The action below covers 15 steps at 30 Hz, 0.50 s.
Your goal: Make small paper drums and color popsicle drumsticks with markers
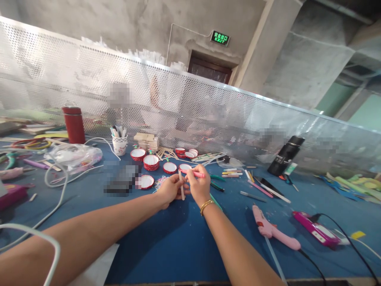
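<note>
- the left hand (169, 190) was out over the middle of the blue worktop (166, 238), its grip pinched round a thin wooden stick (181, 186) that stood nearly upright.
- the right hand (199, 186) sat right against it, grip pinched on a pink pen (195, 173) held roughly level, one end pointing left at the top of the stick. couldn't tell if the tip actually touched the wood.
- a gold bracelet (206, 205) was on the right wrist.
- just behind the hands sat a loose cluster of red-rimmed lids (151, 162) with white middles.
- further back on the left stood a paper cup (119, 145) stuffed with pens, and a red flask (74, 125) left of that.
- off to the right a pink glue gun (269, 229) lay flat, well apart from both hands, with a black bottle (285, 155) further back by the perforated metal screen (208, 111).
- a white cable (59, 190) looped across the left side of the worktop.
</note>
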Available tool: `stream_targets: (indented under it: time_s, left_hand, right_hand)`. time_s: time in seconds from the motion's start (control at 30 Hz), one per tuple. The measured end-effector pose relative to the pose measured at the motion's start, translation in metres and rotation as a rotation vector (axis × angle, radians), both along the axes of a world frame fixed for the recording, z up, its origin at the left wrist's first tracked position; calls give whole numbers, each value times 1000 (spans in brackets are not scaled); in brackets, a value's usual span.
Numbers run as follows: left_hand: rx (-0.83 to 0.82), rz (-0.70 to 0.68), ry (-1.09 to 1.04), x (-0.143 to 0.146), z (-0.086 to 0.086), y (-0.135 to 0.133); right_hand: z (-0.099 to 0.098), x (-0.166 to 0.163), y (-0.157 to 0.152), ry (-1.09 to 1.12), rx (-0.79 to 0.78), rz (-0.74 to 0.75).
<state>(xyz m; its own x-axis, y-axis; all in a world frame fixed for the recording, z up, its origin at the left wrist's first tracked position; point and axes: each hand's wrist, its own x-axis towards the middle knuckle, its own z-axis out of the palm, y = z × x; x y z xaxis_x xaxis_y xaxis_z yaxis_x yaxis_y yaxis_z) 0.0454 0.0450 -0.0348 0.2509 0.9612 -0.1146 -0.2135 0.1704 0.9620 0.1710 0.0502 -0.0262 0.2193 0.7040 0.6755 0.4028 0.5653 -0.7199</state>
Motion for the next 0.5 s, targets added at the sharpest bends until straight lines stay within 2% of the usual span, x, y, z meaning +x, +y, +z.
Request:
stream_targets:
  time_s: [0.33, 0.5]
  left_hand:
    - [-18, 20, 34, 1, 2, 0]
    - [-6, 9, 22, 2, 5, -3]
  right_hand:
    - [-1, 3, 3, 18, -11, -30]
    - [-1, 0, 1, 13, -7, 8]
